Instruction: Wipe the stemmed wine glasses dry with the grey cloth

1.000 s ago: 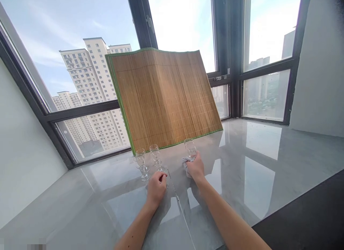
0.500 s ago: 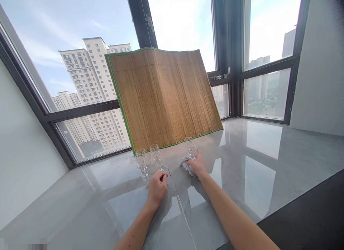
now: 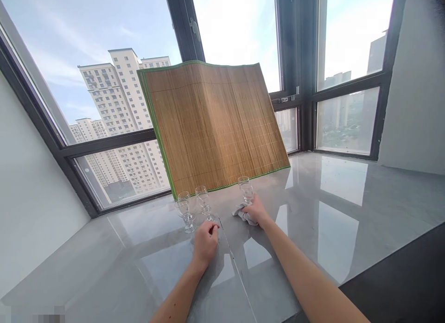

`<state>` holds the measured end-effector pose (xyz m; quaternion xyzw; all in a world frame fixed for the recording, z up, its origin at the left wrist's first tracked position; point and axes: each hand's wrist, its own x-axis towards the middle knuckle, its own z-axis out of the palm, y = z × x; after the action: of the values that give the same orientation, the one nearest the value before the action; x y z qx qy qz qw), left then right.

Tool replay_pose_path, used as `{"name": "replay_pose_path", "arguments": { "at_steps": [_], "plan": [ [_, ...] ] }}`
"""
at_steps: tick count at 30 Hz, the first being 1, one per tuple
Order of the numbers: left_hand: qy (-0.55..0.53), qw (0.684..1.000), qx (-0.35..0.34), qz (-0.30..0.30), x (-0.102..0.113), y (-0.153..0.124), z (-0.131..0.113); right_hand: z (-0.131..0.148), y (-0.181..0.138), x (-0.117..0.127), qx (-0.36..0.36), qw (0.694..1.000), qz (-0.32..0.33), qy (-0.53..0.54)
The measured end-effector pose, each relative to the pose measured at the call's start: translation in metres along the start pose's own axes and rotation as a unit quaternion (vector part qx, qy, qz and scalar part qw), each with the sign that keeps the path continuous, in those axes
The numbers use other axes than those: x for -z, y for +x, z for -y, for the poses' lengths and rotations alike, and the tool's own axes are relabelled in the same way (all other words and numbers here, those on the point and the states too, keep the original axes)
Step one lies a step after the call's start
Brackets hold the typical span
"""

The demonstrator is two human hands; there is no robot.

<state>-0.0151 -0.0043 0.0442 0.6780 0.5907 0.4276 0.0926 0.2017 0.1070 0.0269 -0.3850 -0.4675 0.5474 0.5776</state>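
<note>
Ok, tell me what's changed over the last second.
The gray cloth in the right hand has spread out, its loose end now reaching further left. No new grasp or release is visible. The left hand, the stemmed glasses just beyond it and the bamboo mat stay where they were.

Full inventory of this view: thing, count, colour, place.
Dark-framed glass windows: several, dark grey frames, across the back.
Tall blocky buildings: several, pale, outside.
Smooth walls: two, whitish, far sides.
Glossy stone-look counter: one, grey, foreground.
Rectangular slatted mat: one, brown with green edging, standing before windows.
Stemmed drinking glasses: at least three, clear, before mat; overlap hides exact count.
Crumpled fabric cloth: one, pale grey, right of centre.
Left hand: one, bare, curled beside the left glasses.
Right hand: one, bare, gripping the cloth.
</note>
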Motion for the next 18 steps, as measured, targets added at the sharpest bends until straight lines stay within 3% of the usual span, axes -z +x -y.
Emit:
{"name": "replay_pose_path", "arguments": {
  "at_steps": [3, 18],
  "plan": [
    [-0.002, 1.000, 0.002, 0.000, 0.000, 0.000, 0.001, 0.003, 0.000, 0.000, 0.004, 0.997, -0.051, -0.050],
    [-0.009, 1.000, 0.004, 0.003, 0.002, -0.002, -0.002, 0.001, -0.004, 0.010, -0.016, 0.978, -0.117, -0.174]
  ]
}}
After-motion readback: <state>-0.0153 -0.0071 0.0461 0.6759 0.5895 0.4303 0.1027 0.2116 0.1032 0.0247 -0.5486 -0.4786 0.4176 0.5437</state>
